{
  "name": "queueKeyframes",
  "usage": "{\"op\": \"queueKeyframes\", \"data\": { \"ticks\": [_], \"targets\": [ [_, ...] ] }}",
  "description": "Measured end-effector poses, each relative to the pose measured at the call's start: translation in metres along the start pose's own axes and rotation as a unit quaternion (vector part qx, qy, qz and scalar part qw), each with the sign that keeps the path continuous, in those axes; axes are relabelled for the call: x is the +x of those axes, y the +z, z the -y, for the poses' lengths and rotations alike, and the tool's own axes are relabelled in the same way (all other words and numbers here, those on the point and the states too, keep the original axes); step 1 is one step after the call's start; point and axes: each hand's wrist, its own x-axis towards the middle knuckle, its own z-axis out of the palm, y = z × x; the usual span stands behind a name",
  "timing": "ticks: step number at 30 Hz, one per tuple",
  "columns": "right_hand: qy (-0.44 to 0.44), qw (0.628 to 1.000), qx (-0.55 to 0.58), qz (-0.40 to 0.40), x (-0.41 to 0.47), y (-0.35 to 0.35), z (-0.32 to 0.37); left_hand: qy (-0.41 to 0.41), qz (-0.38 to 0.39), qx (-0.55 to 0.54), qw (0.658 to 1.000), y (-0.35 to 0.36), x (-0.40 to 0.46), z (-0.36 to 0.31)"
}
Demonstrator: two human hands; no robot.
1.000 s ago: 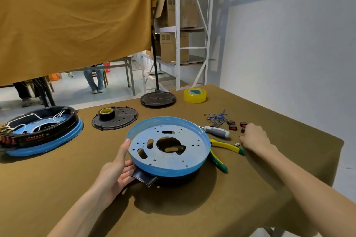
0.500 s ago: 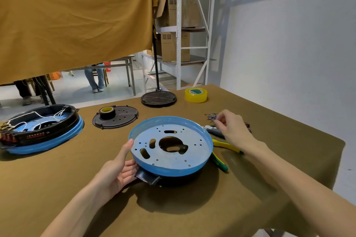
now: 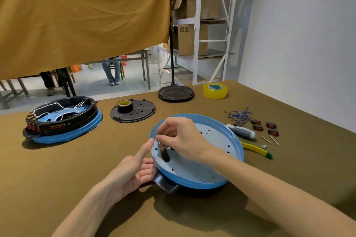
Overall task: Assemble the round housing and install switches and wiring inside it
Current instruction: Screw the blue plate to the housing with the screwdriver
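Two hands are on the round housing (image 3: 196, 152), which sits near the front edge of the counter (image 3: 57, 169), a little right of its middle: a blue perforated plate on top of a black base with a tab sticking out at its near-left side. My left hand (image 3: 134, 171) steadies it at the left rim, fingers straight and relaxed, thumb up against the blue lip. My right hand (image 3: 179, 138) is over the left part of the plate, its grip pinched together on something small at the fingertips; what it is I cannot make out, a screw or a small fitting is my guess. I judge I am early in the assembly, fastening or seating a small part at one of the plate's holes, with no switches or wiring in yet.

Next I'd lower that piece squarely into its hole while the left hand keeps the housing from turning, then reach for the screwdriver (image 3: 241, 132) lying just beyond the right rim.

Outward, toward the right edge, lie four red switches (image 3: 264, 128), a tangle of blue wires (image 3: 238, 115) and yellow-handled pliers (image 3: 256, 150). At the far edge stands a roll of yellow tape (image 3: 214, 91); a black cover (image 3: 133, 112) carries a dark tape roll. By the left edge sits a finished housing (image 3: 61, 119), already wired.
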Motion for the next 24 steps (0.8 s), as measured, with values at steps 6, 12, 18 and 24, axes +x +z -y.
{"op": "queueKeyframes", "data": {
  "ticks": [6, 12, 18, 24],
  "targets": [
    [-0.02, 0.999, -0.025, 0.005, -0.0017, 0.0015, -0.0092, -0.011, 0.008, -0.02, 1.0, 0.001, 0.0005, -0.0016],
    [-0.073, 0.993, -0.089, 0.015, -0.0051, 0.0025, -0.0095, -0.013, 0.021, -0.028, 0.999, -0.0011, 0.001, 0.0009],
    [-0.105, 0.975, -0.186, 0.065, -0.0083, 0.0064, -0.0063, -0.004, 0.045, -0.02, 0.999, -0.003, 0.0, 0.0012],
    [-0.079, 0.963, -0.251, 0.051, -0.005, 0.0081, -0.005, 0.003, 0.046, -0.026, 0.999, -0.0036, -0.0008, 0.001]
  ]
}}
